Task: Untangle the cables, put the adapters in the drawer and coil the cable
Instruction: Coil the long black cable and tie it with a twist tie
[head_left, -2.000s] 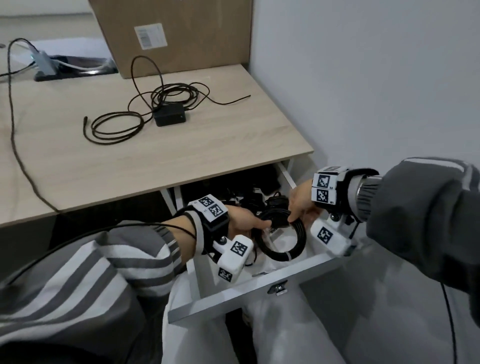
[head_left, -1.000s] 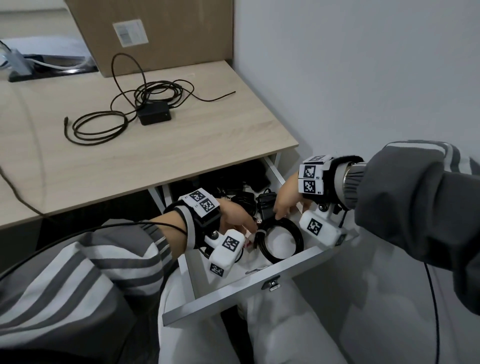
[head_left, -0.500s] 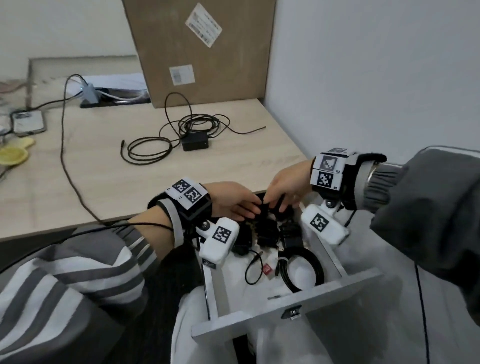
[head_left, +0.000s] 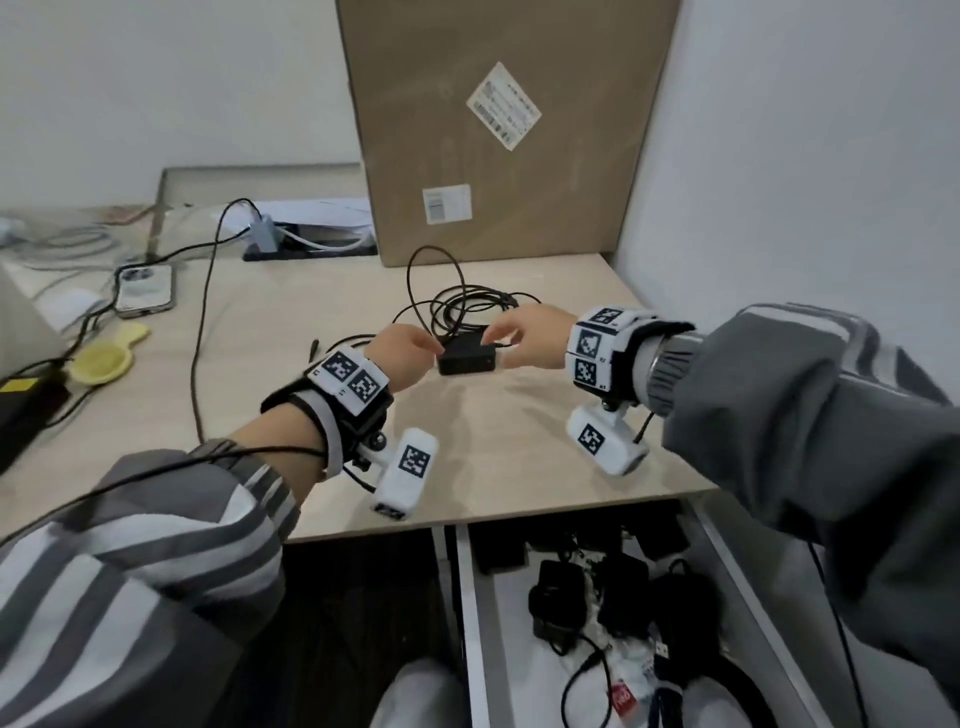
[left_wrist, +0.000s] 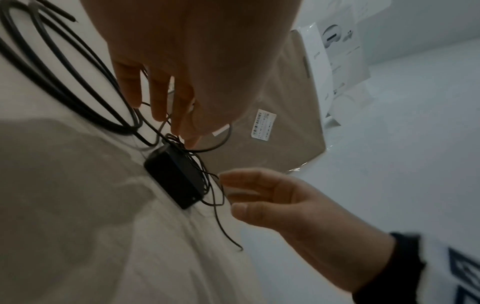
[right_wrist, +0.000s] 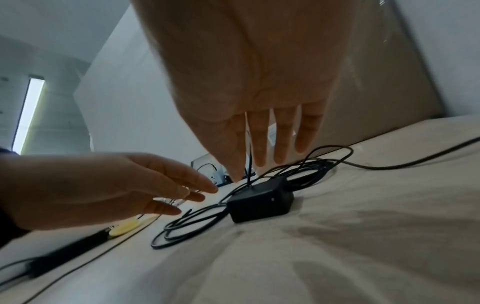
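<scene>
A black adapter (head_left: 466, 356) (left_wrist: 174, 176) (right_wrist: 259, 201) lies on the wooden desk (head_left: 519, 457), its thin black cables (head_left: 457, 306) (right_wrist: 187, 226) tangled in loops behind and beside it. My left hand (head_left: 428, 345) (left_wrist: 182, 127) reaches its left end with straight fingers, the fingertips touching the cable there. My right hand (head_left: 493, 335) (right_wrist: 262, 156) hovers over its right end, fingers loose, gripping nothing. Below the desk edge the white drawer (head_left: 470, 623) stands open with several black adapters (head_left: 613, 592) inside.
A tall cardboard box (head_left: 493, 130) leans on the wall behind the cables. A phone (head_left: 143, 288), a yellow object (head_left: 101, 358) and a long black cord (head_left: 200, 332) lie on the left. The wall (head_left: 805, 182) closes the right side.
Both hands left the drawer, where the coiled cable stays, and rose to the desk top beside the adapter. The view tilted up from drawer to desk.
</scene>
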